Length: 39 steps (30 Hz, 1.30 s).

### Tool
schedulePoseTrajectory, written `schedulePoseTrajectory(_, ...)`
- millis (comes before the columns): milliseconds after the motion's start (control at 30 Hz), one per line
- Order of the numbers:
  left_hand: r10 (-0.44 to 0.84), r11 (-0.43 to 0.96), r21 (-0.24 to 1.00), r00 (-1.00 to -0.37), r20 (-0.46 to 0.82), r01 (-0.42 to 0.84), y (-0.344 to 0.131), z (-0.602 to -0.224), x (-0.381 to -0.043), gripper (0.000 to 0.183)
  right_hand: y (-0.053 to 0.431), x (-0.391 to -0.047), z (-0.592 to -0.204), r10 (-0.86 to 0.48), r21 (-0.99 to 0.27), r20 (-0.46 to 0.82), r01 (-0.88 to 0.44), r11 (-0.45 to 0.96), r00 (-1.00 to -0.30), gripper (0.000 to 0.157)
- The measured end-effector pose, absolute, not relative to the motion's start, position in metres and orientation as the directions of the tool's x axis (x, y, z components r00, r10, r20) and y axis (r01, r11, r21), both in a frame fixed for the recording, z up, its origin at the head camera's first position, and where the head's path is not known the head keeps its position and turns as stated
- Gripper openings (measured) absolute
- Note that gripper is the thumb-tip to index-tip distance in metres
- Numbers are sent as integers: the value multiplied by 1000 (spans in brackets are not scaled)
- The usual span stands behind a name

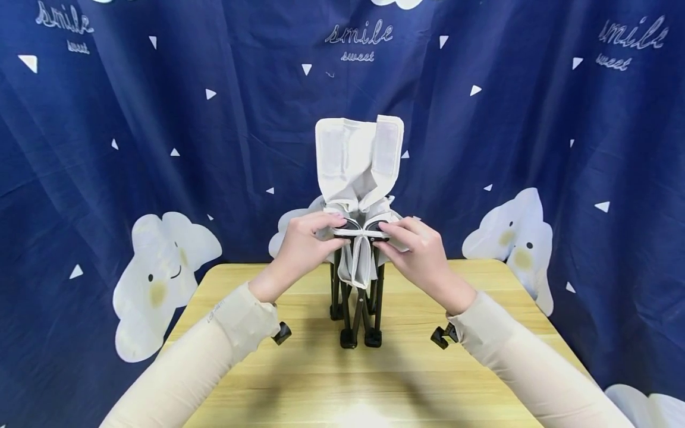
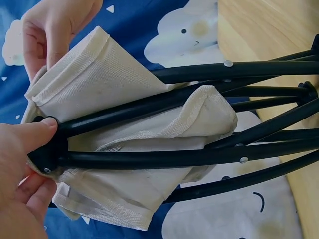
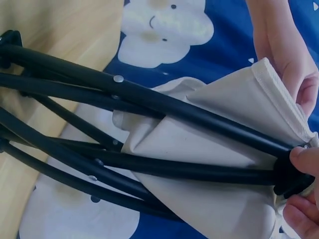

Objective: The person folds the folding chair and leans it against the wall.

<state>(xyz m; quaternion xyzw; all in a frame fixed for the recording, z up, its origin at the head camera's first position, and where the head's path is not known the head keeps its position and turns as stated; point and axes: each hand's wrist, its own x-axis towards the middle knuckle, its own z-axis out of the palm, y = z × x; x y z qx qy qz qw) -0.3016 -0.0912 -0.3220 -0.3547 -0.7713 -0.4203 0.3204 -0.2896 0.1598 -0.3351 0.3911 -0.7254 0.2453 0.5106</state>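
Note:
A folding stool (image 1: 360, 142) with white fabric and black metal legs stands half folded on the table, its fabric bunched between the legs. My left hand (image 1: 307, 238) pinches the black corner piece at the left of the near edge, thumb underneath and fingers on top. At the right corner, my right hand (image 1: 414, 249) pinches the matching black piece. In the left wrist view the crossed legs (image 2: 149, 159) run from the held corner toward the table. The right wrist view shows the other corner joint (image 3: 291, 174) between thumb and fingers.
The light wood table (image 1: 257, 368) carries the stool's black feet (image 1: 349, 339). Behind it hangs a dark blue curtain (image 1: 257, 119) with white clouds and triangles. A black wrist camera mount juts from each sleeve (image 1: 241, 321).

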Motion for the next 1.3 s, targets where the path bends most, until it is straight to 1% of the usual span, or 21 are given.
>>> schedulePoseTrajectory(133,252,378,415,-523,814,828,-93,-326,-306,35,155,-288,-337,-290,22,939,-811,585,-183,37)
schedulePoseTrajectory(433,212,326,365,-443,871,872,-92,-335,-312,34,150,-289,-342,-244,-10,951,-813,582,-187,36)
schedulePoseTrajectory(633,185,317,348,-417,890,882,-89,-338,-313,35,149,-290,-346,-217,-31,958,-821,571,-187,35)
schedulePoseTrajectory(833,190,321,344,-416,890,883,-89,-338,-314,36,148,-291,-346,-198,-44,962,-827,561,-186,34)
schedulePoseTrajectory(1100,216,337,353,-437,873,873,-89,-340,-313,36,151,-289,-345,-206,-64,954,-819,570,-218,32)
schedulePoseTrajectory(1300,233,342,334,-424,875,878,-92,-343,-311,37,152,-289,-345,-228,-63,946,-820,569,-230,33)
